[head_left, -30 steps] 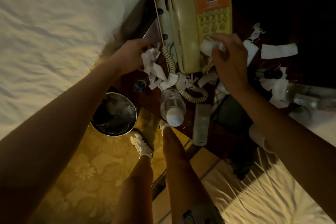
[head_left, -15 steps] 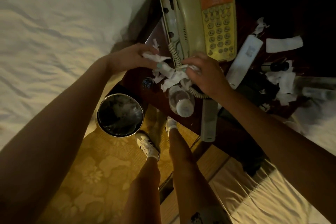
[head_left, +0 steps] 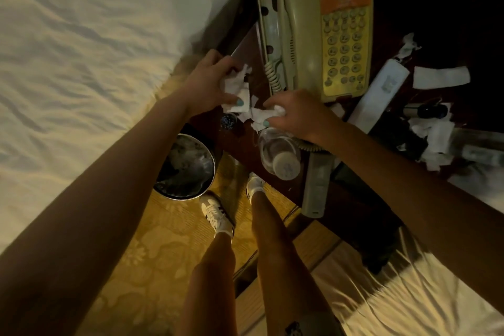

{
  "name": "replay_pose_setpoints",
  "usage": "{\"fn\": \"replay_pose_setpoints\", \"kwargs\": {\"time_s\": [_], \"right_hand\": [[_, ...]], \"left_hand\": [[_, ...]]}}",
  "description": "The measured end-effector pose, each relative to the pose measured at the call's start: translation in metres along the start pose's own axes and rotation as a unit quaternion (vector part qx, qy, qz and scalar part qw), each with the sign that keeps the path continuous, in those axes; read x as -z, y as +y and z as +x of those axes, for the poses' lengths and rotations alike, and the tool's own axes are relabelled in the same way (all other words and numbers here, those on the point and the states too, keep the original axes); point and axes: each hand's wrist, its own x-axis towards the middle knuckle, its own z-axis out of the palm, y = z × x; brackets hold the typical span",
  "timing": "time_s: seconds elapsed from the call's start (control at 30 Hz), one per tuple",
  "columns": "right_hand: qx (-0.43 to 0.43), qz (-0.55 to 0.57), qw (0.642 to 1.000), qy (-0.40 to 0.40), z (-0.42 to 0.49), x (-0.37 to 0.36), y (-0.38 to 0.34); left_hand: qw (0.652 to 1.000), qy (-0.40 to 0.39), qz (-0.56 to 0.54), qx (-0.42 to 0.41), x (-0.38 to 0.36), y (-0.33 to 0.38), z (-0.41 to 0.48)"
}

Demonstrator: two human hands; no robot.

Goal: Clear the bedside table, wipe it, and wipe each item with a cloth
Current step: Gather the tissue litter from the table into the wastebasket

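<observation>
Tissue scraps (head_left: 236, 89) sit bunched in the left hand (head_left: 208, 83), fingers curled round them, over the near-left corner of the table (head_left: 240, 142). Just beside it the right hand (head_left: 298, 118) clutches another wad (head_left: 267, 114), above a bottle (head_left: 281, 157) on the table. The phone (head_left: 326, 27) sits behind both hands. Paper bits (head_left: 436, 133) litter the table's right side. A bin (head_left: 185, 169) stands on the floor by the corner.

I see the phone (head_left: 324, 27) at the desk's (head_left: 245, 144) back, bottle (head_left: 281, 155) at front, bin (head_left: 184, 165) on the floor left.
</observation>
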Motion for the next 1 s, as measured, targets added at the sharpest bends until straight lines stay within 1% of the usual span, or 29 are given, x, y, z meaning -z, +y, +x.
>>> {"fn": "replay_pose_setpoints", "kwargs": {"time_s": [0.07,0.2,0.27,0.4,0.53,0.6,0.67,0.73,0.8,0.87,0.93,1.0], "right_hand": [[-0.007,-0.029,0.999,-0.011,0.003,-0.004,0.0],[-0.02,-0.062,0.998,-0.001,0.004,-0.011,0.002],[-0.019,-0.077,0.997,-0.002,0.004,-0.014,0.004],[-0.008,-0.115,0.993,0.009,0.004,-0.017,0.006],[0.012,-0.168,0.986,0.009,0.001,-0.018,0.007],[0.016,-0.178,0.984,0.008,-0.002,-0.019,0.01],[0.03,-0.13,0.991,0.017,-0.006,-0.02,0.015],[0.013,-0.008,0.999,0.049,-0.012,-0.017,0.018],[-0.002,0.085,0.993,0.088,-0.022,-0.012,0.016],[0.017,0.119,0.986,0.114,-0.035,-0.007,0.013],[0.029,0.131,0.98,0.145,-0.048,-0.002,0.012],[-0.003,0.15,0.971,0.185,-0.061,0.003,0.017]], "left_hand": [[0.998,0.019,0.062,-0.018,0.0,-0.006,-0.002],[0.993,0.05,0.099,-0.03,-0.002,-0.008,-0.002],[0.995,0.06,0.073,-0.025,-0.004,-0.009,0.0],[0.994,0.102,0.009,0.033,0.001,-0.011,0.003],[0.997,0.065,0.005,0.036,0.009,-0.003,0.008],[0.998,0.063,0.0,0.03,0.01,0.001,0.01],[0.997,0.069,0.009,0.012,0.007,0.002,0.013],[0.997,0.068,0.005,-0.019,0.002,0.005,0.014],[0.997,0.056,-0.015,-0.046,-0.003,0.007,0.015],[0.997,0.055,-0.013,-0.056,-0.008,0.01,0.016],[0.997,0.053,0.014,-0.047,-0.013,0.014,0.019],[0.997,0.06,0.042,-0.035,-0.017,0.018,0.021]]}}
